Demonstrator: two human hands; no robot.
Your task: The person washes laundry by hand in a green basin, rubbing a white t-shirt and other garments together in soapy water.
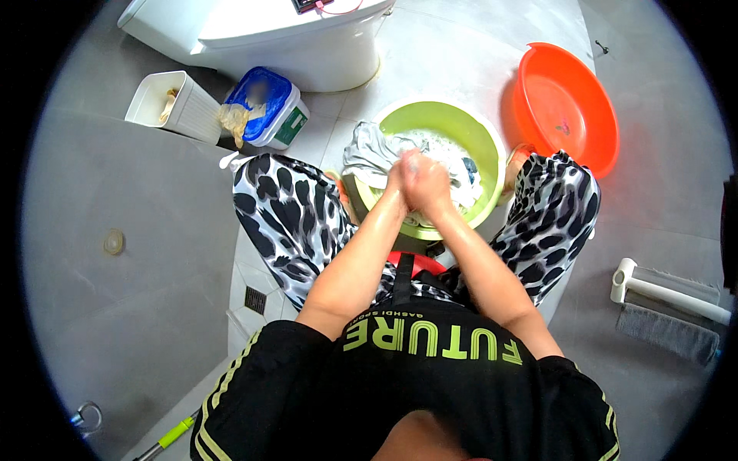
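A green plastic basin (490,173) stands on the floor between my knees, with sudsy water in it. Wet light-coloured cloth (369,151) lies in the basin and hangs over its left rim; a small dark blue patch shows at the right. My left hand (403,173) and my right hand (429,183) are pressed together over the basin's middle, touching each other. The fingers are bunched and blurred, and whether cloth is between them cannot be made out.
An orange plastic basin (568,109) leans at the right, beyond my foot. A white toilet (300,57) stands ahead, with a white bin (199,109) and a blue-lidded tub (271,98) beside it. A floor drain (255,300) lies at the left. A towel rail (674,294) is at the right.
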